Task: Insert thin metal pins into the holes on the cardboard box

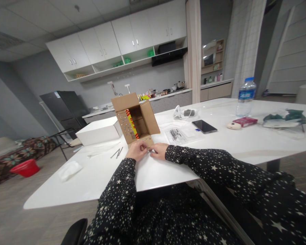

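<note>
An open cardboard box [127, 131] stands on the white table, its flaps spread and its inside facing me. Red and yellow tape runs down it, and many small shiny dots cover its left flap. At the box's near lower edge, my left hand [137, 150] has its fingers bent together. Close beside it, my right hand [158, 150] is closed too, thumb and fingertips meeting near the left hand's. Something small may be between the fingertips, but I cannot make it out. A few thin grey rods [116, 153] lie left of my left hand.
A white box [99, 132] stands behind left, and a crumpled white bag [69, 170] lies nearer. To the right are a clear plastic packet [181, 135], a phone [204, 126], a pink box [245, 121] and a water bottle [245, 98]. The table edge [165, 184] is close to me.
</note>
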